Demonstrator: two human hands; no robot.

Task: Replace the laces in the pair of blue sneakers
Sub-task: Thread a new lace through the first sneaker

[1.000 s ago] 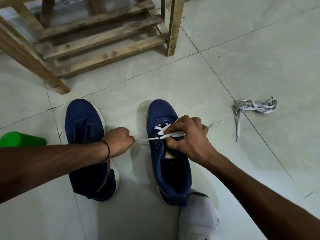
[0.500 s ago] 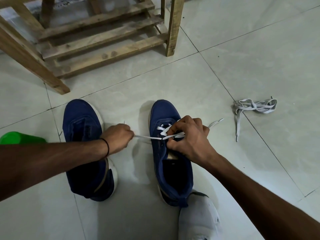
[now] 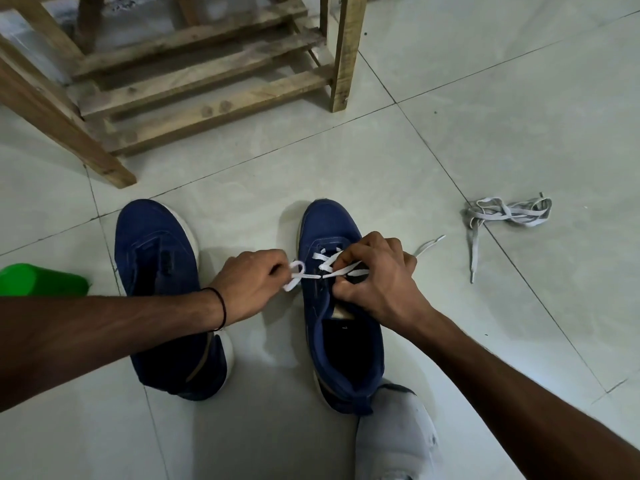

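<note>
Clearly, the task is judged to be less than half done. Far to the left of the laced sneaker point(image 3: 325, 223), a green object point(image 3: 41, 280) is cut off by the frame edge. Just left of the laced sneaker, and apart from it, the unlaced sneaker point(image 3: 156, 237) is stood on the floor point(image 3: 450, 133). No lace is seen in its eyelets, so that whole shoe is reckoned to be left.

Between the two, the left hand point(image 3: 249, 282) is held with curled fingers, and a small loop of the white lace point(image 3: 311, 276) is pinched in it at the laced sneaker's left edge. From there the lace is drawn across the eyelets nearest the toe, where a few crossings are visible. The rows nearer the opening appear unfilled, though part is hidden.

The right hand point(image 3: 377, 282) is curled over the lacing on the sneaker's right side. The lace seems to be pinched under its fingers, while the thumb is pressed down near the tongue. The free lace end point(image 3: 429, 244) is trailed on the floor just right of the sneaker. Well to its right, a tangle of grey laces point(image 3: 509, 213) is left lying, presumably the removed pair.

Both sneakers are set upright on their soles, long axes roughly parallel. Toes are pointed away from the person toward the wooden rack point(image 3: 207, 77) beyond the laced sneaker, heels toward the person.
</note>
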